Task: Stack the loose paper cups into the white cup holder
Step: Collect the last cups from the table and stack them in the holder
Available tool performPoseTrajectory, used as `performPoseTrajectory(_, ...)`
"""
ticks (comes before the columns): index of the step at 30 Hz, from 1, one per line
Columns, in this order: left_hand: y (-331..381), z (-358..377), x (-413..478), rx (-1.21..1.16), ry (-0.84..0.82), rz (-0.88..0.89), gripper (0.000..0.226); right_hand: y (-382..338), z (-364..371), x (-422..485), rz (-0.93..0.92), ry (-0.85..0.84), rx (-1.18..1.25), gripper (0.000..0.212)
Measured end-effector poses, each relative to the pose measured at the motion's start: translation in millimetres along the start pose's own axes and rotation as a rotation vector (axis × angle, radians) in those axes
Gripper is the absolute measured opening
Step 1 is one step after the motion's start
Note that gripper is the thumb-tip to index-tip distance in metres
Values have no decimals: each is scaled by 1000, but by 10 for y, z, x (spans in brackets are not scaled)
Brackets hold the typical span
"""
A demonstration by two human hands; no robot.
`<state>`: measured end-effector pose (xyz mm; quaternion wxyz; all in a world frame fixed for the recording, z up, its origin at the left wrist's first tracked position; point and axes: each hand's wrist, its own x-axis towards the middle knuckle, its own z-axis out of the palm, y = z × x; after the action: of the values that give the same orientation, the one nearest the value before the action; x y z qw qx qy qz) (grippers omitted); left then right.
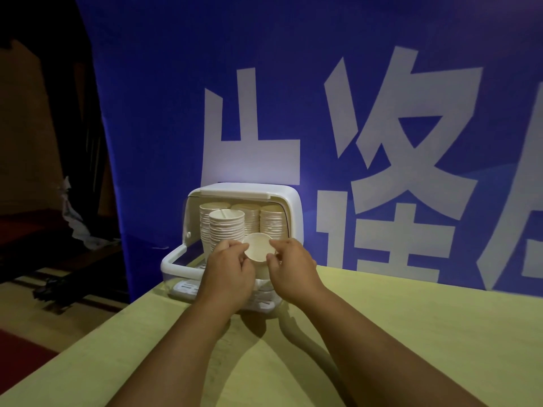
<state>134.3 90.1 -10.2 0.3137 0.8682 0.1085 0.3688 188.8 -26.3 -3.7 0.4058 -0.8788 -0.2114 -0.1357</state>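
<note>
A paper cup (258,247), one round end facing the camera, is held at the open front of the white cup holder (289,207), just beside the stacks (226,227) inside. The left hand (227,271) and right hand (293,268) each have a pinching grip on it. Placing step, I judge (front right looks free): next, seat it squarely.

cream cups (258,247), white holder (291,207), blue banner (164,113)
</note>
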Motion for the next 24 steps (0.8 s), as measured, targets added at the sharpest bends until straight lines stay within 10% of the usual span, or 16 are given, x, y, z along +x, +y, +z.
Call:
performPoseTrajectory(11,-67,27,-5,501,-118,130,38,60,-36,-72,-94,-178,-203,42)
performPoseTrajectory(20,69,-257,53,-16,171,137,39,-130,-380,-42,-126,168,-29,47)
performPoseTrajectory(24,153,-575,585,143,77,264,70,-237,-646,246,-242,143,-247,66)
